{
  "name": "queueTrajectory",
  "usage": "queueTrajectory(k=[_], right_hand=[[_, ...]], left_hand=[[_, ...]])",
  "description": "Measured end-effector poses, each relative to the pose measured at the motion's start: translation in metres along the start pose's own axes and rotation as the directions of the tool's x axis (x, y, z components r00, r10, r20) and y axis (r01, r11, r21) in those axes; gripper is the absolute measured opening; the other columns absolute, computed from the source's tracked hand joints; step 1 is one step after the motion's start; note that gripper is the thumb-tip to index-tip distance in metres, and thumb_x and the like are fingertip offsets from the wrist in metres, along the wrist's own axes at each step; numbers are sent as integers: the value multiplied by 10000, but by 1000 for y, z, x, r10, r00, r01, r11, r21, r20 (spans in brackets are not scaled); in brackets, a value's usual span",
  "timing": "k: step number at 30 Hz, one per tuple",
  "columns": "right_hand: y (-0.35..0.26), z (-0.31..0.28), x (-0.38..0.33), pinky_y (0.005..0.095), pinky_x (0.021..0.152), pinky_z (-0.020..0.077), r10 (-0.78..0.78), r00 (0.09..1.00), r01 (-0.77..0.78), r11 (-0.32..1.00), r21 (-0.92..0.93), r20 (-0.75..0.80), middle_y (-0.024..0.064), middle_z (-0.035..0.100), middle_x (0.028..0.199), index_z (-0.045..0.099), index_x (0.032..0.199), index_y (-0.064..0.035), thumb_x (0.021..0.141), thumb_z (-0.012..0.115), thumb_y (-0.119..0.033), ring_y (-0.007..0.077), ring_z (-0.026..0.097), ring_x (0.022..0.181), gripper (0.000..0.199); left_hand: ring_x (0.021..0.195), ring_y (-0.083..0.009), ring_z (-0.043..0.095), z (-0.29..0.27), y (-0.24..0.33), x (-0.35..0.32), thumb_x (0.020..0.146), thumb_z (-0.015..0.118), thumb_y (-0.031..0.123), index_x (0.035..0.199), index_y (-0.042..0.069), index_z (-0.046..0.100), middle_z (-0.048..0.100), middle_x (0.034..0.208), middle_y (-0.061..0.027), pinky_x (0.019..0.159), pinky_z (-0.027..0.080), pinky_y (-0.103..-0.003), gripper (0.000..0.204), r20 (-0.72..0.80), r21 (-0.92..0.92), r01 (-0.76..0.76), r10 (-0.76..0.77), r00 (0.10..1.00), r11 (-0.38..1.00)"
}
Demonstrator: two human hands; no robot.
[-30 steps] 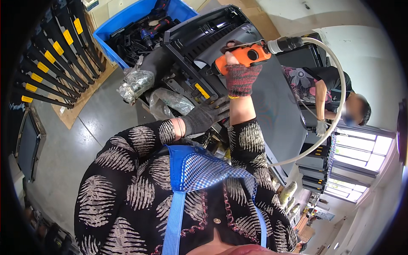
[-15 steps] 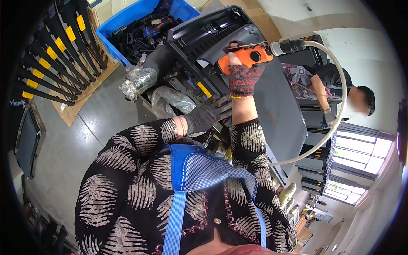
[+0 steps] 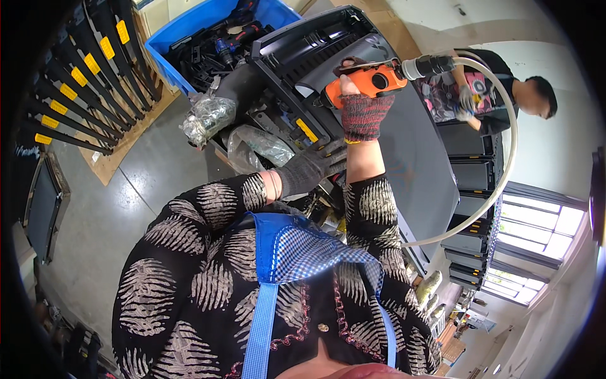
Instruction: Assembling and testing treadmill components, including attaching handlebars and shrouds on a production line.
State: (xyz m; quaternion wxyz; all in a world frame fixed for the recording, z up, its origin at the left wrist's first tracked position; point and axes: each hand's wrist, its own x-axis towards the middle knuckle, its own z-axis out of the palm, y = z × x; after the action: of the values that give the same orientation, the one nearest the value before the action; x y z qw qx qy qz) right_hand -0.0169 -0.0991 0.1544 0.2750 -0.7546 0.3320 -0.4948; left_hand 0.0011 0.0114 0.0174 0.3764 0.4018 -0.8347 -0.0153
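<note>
The left hand (image 3: pixel 310 170), fingers spread, lies at the black frame (image 3: pixel 287 95); toward 1 o'clock, the right hand (image 3: pixel 367 117) has its grip wrapped around the orange tool (image 3: pixel 369 83). A tug from the hose (image 3: pixel 514 142) arching through 3 o'clock could skew it.

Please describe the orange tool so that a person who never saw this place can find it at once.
Find the blue bin at the top, then the dark machine right of it. Over this machine, the right hand, in a reddish glove, holds the tool; a pale hose curves from its end. Its bright orange body sets it apart from the dark machine.
</note>
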Motion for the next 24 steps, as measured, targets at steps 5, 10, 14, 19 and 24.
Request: queueTrajectory(k=[5, 10, 14, 19, 24], right_hand=[[3, 2, 1, 371, 768, 534, 11, 1000, -11, 1000, 22, -4, 128, 652, 884, 505, 960, 11, 679, 629, 104, 239, 660, 811, 321], [6, 1, 2, 368, 773, 532, -3, 1000, 3, 1000, 18, 21, 123, 652, 888, 517, 946, 9, 684, 629, 96, 235, 659, 817, 298], [4, 5, 2, 359, 782, 529, 40, 999, -40, 999, 29, -8, 112, 656, 889, 529, 940, 5, 683, 632, 88, 222, 657, 822, 289], [3, 0, 3, 342, 793, 524, 7, 998, -7, 1000, 3, 66, 94, 661, 897, 548, 955, 5, 680, 636, 78, 199, 653, 827, 298], [8, -4, 8, 336, 793, 523, 11, 990, -55, 949, 311, 141, 84, 660, 897, 545, 978, 2, 680, 636, 76, 193, 648, 829, 320]], left_hand=[[1258, -301, 367, -1, -1, 0, 814, 544, 232, 1180, 79, 562, 470, 1278, -120, 1073, 257, -478, 397, 49, 44, -8, 6, 999, 999], [1258, -304, 367, -4, -1, 0, 807, 550, 237, 1175, 75, 567, 466, 1286, -117, 1071, 259, -478, 402, 51, 45, 6, -8, 999, 999], [1269, -310, 355, -6, -1, 0, 791, 572, 250, 1183, 83, 565, 458, 1302, -114, 1071, 259, -477, 426, 30, 85, -7, 4, 1000, 996], [1305, -313, 317, -6, -2, -1, 771, 598, 274, 1234, 113, 542, 436, 1342, -102, 1076, 251, -479, 493, 58, 88, -11, 6, 998, 996], [1334, -304, 284, -10, 2, 0, 774, 594, 294, 1285, 139, 510, 403, 1384, -89, 1086, 232, -483, 540, 154, 129, -25, 5, 988, 991]])
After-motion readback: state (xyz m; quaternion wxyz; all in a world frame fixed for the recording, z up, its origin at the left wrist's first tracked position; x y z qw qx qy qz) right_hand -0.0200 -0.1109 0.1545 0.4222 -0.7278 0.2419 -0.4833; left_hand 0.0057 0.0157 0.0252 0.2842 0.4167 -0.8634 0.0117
